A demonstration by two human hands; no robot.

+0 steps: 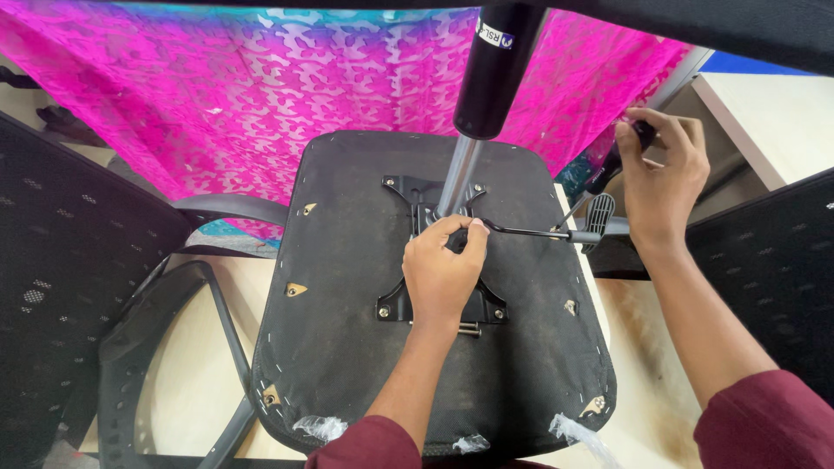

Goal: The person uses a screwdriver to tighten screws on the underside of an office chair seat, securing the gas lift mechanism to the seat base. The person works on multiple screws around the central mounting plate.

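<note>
1. The upturned chair seat [347,347] lies underside up on the table, filling the middle.
2. Its gas cylinder [493,78] rises toward 12 o'clock from the metal mounting plate [408,304].
3. My left hand [443,274] rests on that plate, fingers curled shut about the cylinder's base.
4. My right hand [660,178], at 2 o'clock, pinches a black-handled tool [608,174], fingers closed.
5. The lever [530,232] points toward 3 o'clock.
</note>
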